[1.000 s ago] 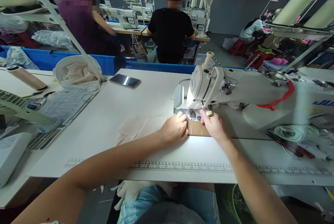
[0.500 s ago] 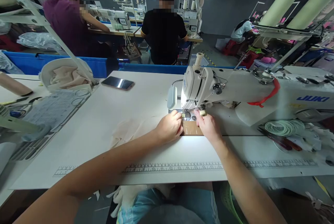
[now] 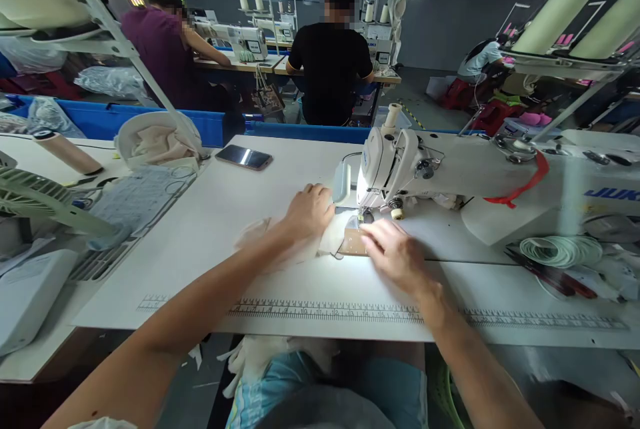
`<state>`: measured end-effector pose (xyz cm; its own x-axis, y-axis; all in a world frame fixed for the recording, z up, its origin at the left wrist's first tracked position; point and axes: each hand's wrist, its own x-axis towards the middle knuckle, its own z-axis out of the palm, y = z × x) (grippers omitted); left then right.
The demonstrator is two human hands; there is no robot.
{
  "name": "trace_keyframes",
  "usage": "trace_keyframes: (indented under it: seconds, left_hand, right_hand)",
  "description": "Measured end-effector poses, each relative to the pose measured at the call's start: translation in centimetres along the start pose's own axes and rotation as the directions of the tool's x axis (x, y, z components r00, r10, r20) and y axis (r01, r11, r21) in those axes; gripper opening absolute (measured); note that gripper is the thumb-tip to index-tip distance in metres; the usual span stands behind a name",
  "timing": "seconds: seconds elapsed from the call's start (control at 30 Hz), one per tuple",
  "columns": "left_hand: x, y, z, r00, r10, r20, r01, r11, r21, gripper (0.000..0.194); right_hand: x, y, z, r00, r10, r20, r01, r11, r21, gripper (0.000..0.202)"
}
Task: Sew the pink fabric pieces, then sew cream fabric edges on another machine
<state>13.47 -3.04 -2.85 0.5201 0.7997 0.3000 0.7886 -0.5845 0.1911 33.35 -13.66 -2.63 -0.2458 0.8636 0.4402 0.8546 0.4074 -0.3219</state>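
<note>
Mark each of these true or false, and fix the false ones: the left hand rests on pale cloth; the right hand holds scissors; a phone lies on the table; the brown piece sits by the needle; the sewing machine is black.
1. The left hand rests on pale cloth. True.
2. The right hand holds scissors. False: it lies flat beside the brown piece and holds no tool.
3. A phone lies on the table. True.
4. The brown piece sits by the needle. True: it lies just under the machine head.
5. The sewing machine is black. False: it is white.
</note>
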Motion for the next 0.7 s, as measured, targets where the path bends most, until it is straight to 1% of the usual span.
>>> trace_keyframes:
  seconds: [0.07, 0.1, 0.13, 0.2, 0.23, 0.27, 0.3, 0.37, 0.4, 0.43, 0.47, 0.5, 0.53, 0.57, 0.6, 0.63, 0.67, 0.7]
  left_hand:
    - [-0.4, -0.6, -1.0, 0.986, -0.137, 0.092, 0.132, 0.989, 0.066, 0.016]
    - [-0.7, -0.8, -1.5, 0.972, -0.177, 0.157, 0.168, 0.984, 0.067, 0.017]
    - [-1.2, -0.9, -2.0, 0.957, -0.182, 0.227, 0.179, 0.983, 0.034, 0.019]
    - [-2.4, -1.3, -3.0, 0.927, -0.139, 0.348, 0.184, 0.978, -0.1, 0.021]
    - [-3.3, -1.6, -3.6, 0.915, -0.111, 0.387, 0.193, 0.965, -0.18, 0.022]
    - [-4.4, -2.1, -4.2, 0.902, -0.088, 0.422, 0.213, 0.942, -0.26, 0.023]
    - [-5.7, -2.7, -4.9, 0.884, -0.072, 0.461, 0.251, 0.906, -0.34, 0.025]
    - [-9.1, -4.2, -6.6, 0.824, -0.043, 0.564, 0.37, 0.797, -0.478, 0.029]
    - [-11.1, -5.0, -7.5, 0.787, -0.025, 0.617, 0.437, 0.728, -0.528, 0.032]
    - [-13.2, -5.7, -8.5, 0.749, -0.003, 0.662, 0.499, 0.66, -0.561, 0.034]
    - [-15.4, -6.3, -9.4, 0.718, 0.02, 0.696, 0.548, 0.601, -0.583, 0.036]
    - [-17.6, -6.8, -10.1, 0.695, 0.039, 0.718, 0.584, 0.553, -0.594, 0.037]
    - [-19.7, -7.1, -10.7, 0.677, 0.052, 0.734, 0.611, 0.517, -0.6, 0.037]
    - [-21.6, -7.2, -10.9, 0.663, 0.059, 0.746, 0.63, 0.493, -0.6, 0.037]
    - [-23.3, -7.3, -10.7, 0.654, 0.061, 0.754, 0.641, 0.486, -0.595, 0.037]
    - [-24.8, -7.3, -10.1, 0.653, 0.052, 0.755, 0.639, 0.496, -0.587, 0.037]
    - [-26.0, -7.4, -9.1, 0.658, 0.037, 0.752, 0.63, 0.52, -0.577, 0.037]
    - [-26.9, -7.5, -7.6, 0.668, 0.017, 0.744, 0.618, 0.545, -0.567, 0.038]
  right_hand:
    - [-0.4, -2.5, 0.4, 0.988, -0.144, 0.05, 0.145, 0.989, -0.029, 0.032]
    - [-0.7, -3.8, 0.8, 0.975, -0.206, 0.079, 0.209, 0.977, -0.03, 0.041]
    - [-1.2, -4.9, 1.3, 0.959, -0.261, 0.108, 0.265, 0.964, -0.023, 0.056]
    - [-2.4, -6.6, 2.2, 0.935, -0.322, 0.147, 0.325, 0.946, 0.002, 0.083]
    - [-3.2, -7.2, 2.6, 0.932, -0.327, 0.156, 0.33, 0.944, 0.006, 0.09]
    - [-4.0, -7.7, 2.8, 0.934, -0.322, 0.155, 0.326, 0.945, 0.004, 0.088]
    - [-4.9, -8.0, 2.9, 0.937, -0.32, 0.139, 0.323, 0.946, 0.001, 0.077]
    - [-7.0, -8.4, 2.5, 0.945, -0.318, 0.069, 0.317, 0.948, 0.027, 0.034]
    - [-8.1, -8.5, 2.2, 0.951, -0.309, 0.02, 0.307, 0.948, 0.081, 0.015]
    - [-9.2, -8.6, 1.8, 0.96, -0.28, -0.018, 0.279, 0.944, 0.178, 0.009]
    - [-10.3, -8.6, 1.4, 0.976, -0.217, -0.017, 0.212, 0.927, 0.308, 0.014]
    - [-11.5, -8.6, 1.2, 0.991, -0.127, 0.038, 0.096, 0.886, 0.453, 0.017]
    - [-12.6, -8.4, 1.1, 0.989, -0.027, 0.148, -0.065, 0.81, 0.582, 0.019]
    - [-13.8, -8.2, 1.3, 0.954, 0.07, 0.293, -0.255, 0.704, 0.662, 0.022]
    - [-14.9, -7.9, 1.8, 0.887, 0.153, 0.436, -0.437, 0.58, 0.687, 0.026]
    - [-15.9, -7.5, 2.6, 0.818, 0.224, 0.53, -0.568, 0.46, 0.682, 0.032]
    - [-16.8, -7.1, 3.7, 0.755, 0.288, 0.589, -0.656, 0.365, 0.661, 0.036]
    - [-17.6, -6.6, 5.0, 0.711, 0.349, 0.61, -0.702, 0.303, 0.644, 0.038]
